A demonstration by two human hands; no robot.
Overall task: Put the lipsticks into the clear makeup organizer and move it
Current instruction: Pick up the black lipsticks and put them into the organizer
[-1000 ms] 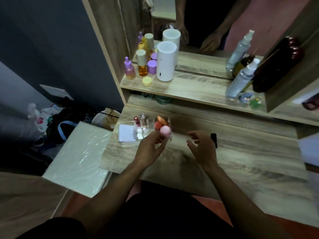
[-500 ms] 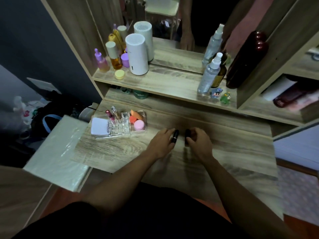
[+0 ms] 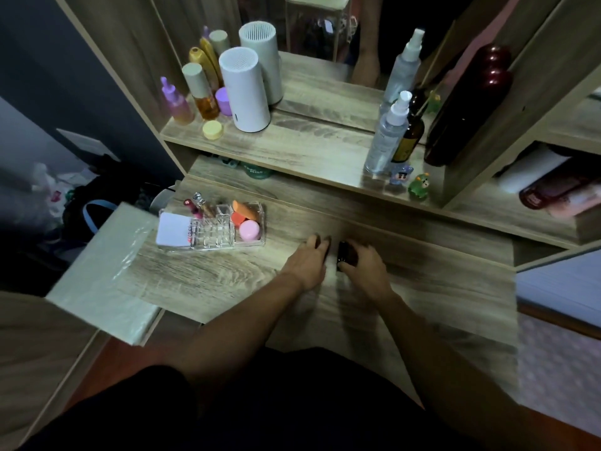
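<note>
The clear makeup organizer point(image 3: 227, 244) stands at the left of the lower desk surface. Its back slots hold a red lipstick point(image 3: 190, 206) and a clear-topped tube point(image 3: 199, 199). A white pad point(image 3: 172, 230) sits at its left end, and orange and pink sponges point(image 3: 248, 229) fill the right compartment. To the right of it, my right hand point(image 3: 366, 268) curls its fingers over a black lipstick point(image 3: 344, 253) on the desk. My left hand point(image 3: 309, 260) rests just left of that lipstick with its fingers bent. Whether the left hand holds anything is hidden.
The upper shelf carries a white cylinder point(image 3: 244, 92), small coloured bottles point(image 3: 201, 92), spray bottles point(image 3: 388, 131), a dark red bottle point(image 3: 471, 105) and two small figurines point(image 3: 418, 187). A plastic-wrapped board point(image 3: 104, 268) overlaps the desk's left edge. A mirror sits behind.
My hands left the organizer and moved right to the black lipstick. Since half a second ago they have closed in around it, and the view has shifted slightly.
</note>
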